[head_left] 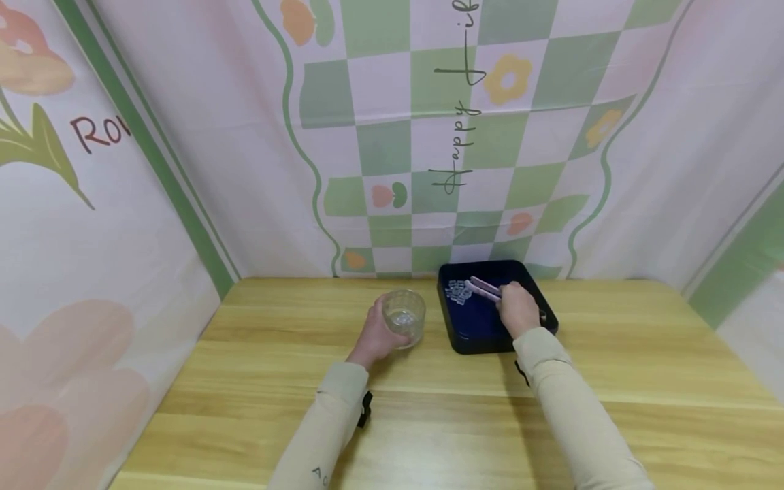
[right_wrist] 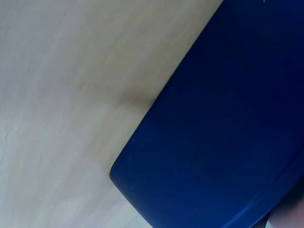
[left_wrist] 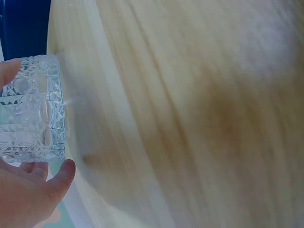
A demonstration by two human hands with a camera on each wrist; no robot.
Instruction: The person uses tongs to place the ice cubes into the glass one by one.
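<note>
Your left fingers curl wide round the likely slippery, fragile glass tumbler at its sidewall; your right fingers grip tongs

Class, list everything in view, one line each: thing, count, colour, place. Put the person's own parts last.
Glass: 1, clear, in the left hand, left of the tray
Tray: 1, dark blue, at the back of the table
Small pieces: several, too small to count, pale, in the tray
Tongs: 1, pale pinkish, over the tray
Table: 1, light wood, under the tray
Printed hangings: number unclear, white with green, pink and yellow, behind and beside the table
Sleeves: 2, beige, on the forearms
Left hand: 1, bare, holding the glass
Right hand: 1, bare, gripping the tongs
</note>
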